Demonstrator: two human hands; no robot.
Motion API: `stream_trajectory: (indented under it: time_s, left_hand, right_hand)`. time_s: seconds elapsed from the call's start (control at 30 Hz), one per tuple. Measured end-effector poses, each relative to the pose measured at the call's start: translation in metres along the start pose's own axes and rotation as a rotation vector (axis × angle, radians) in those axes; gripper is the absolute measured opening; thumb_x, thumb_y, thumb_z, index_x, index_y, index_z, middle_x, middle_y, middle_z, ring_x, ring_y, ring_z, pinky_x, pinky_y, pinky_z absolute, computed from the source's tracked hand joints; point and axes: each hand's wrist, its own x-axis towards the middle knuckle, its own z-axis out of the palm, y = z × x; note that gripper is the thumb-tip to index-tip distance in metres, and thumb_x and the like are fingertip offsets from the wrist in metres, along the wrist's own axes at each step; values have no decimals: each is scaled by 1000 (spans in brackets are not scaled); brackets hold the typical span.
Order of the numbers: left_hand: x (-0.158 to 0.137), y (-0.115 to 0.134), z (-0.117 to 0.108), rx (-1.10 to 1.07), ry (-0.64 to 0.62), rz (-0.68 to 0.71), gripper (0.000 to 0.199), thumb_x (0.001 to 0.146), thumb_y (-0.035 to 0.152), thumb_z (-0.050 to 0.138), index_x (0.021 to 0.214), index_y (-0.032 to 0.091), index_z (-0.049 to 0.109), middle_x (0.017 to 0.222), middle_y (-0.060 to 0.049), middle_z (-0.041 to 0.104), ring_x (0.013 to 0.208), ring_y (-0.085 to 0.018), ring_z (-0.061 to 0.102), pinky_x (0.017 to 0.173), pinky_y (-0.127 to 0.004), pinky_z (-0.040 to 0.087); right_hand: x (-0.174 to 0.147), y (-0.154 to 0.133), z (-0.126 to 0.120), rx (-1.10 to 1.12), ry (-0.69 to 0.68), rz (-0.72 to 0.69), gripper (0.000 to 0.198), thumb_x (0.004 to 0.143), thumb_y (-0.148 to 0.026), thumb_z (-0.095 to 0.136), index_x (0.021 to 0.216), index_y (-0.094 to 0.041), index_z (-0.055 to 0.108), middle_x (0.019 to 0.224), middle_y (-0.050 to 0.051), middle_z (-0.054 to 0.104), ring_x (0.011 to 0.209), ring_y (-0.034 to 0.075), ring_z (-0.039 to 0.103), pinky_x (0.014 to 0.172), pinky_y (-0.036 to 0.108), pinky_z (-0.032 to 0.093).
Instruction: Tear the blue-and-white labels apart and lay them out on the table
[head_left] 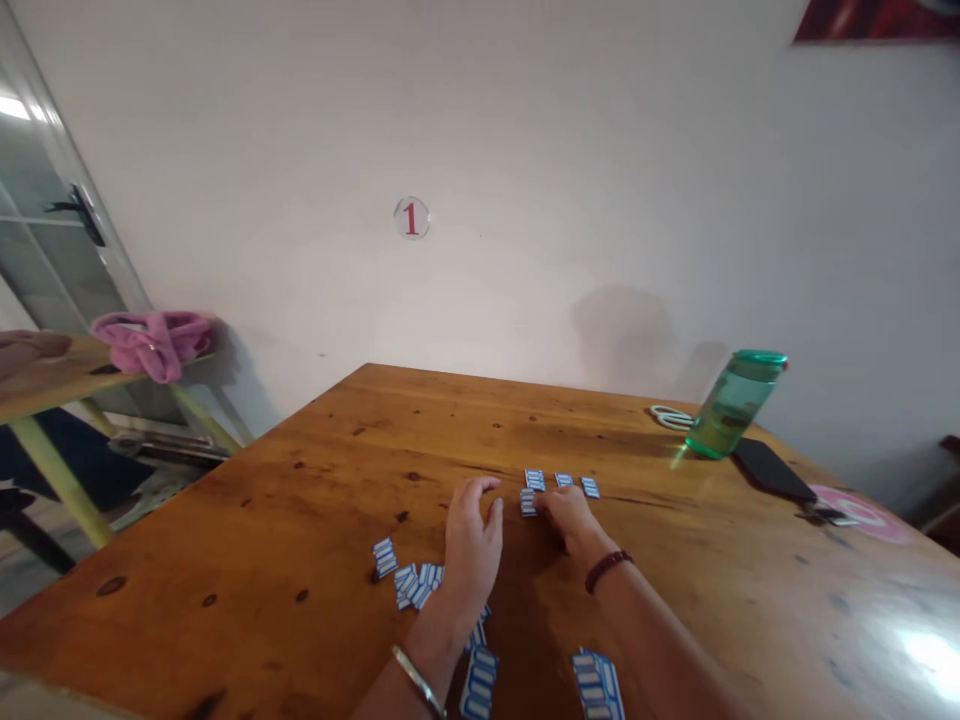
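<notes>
My left hand point(477, 540), with a silver bangle at the wrist, hovers over the table with fingers curved and apart, holding nothing. Below it lies a loose heap of small blue-and-white striped cards point(417, 586), partly covered by my forearm. My right hand point(571, 515), wearing a dark red beaded bracelet, has its fingers closed at the edge of one small striped card point(528, 502). Just beyond it sit three more pieces: a left card point(534, 479), a middle card point(563, 480) partly behind my fingers, and a right card point(590, 487).
Nearer me lie two stacks, a left stack point(479, 682) and a right stack point(598, 685), on the wooden table point(322, 480). A green bottle point(735, 405), a white cable point(670, 417), a black phone point(772, 469) and a pink round mat point(870, 515) occupy the right side.
</notes>
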Motion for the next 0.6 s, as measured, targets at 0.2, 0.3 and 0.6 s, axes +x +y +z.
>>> stream_trajectory:
  time_s: [0.2,0.3,0.6]
  left_hand:
    - [0,-1,2,-24,8,-21,16,73,11,46,85,16,57,85,-7,64,84,-20,60,78,-35,45]
    - [0,-1,3,-32,6,-29,16,74,11,46,84,17,57,85,-7,65,84,-20,60,78,-35,45]
    - [1,1,2,-45,-15,-29,15,73,10,47,79,17,59,80,-6,65,78,-18,61,74,-33,47]
  right_hand:
    - [4,2,0,-135,16,103,29,85,-29,51,111,-17,52,112,7,55,92,20,57,76,39,48]
    - [6,0,1,-208,18,129,28,85,-29,51,111,-17,52,113,7,55,92,19,57,76,39,48]
    - [2,-6,0,-420,-15,164,28,85,-28,51,110,-17,52,112,7,55,93,19,57,77,38,48]
